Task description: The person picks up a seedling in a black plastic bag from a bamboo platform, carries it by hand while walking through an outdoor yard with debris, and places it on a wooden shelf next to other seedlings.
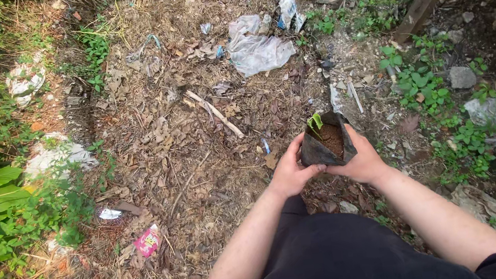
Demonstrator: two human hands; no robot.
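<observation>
Black seedling bag (pixel 326 142) of soil clasped between left hand (pixel 290 173) and right hand (pixel 362 161), each grip closed on its sides.

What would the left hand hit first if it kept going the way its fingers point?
The left hand already grips the black soil bag, fingers pointing right. Straight on lies the bag, then probably the right hand on its far side.
</observation>
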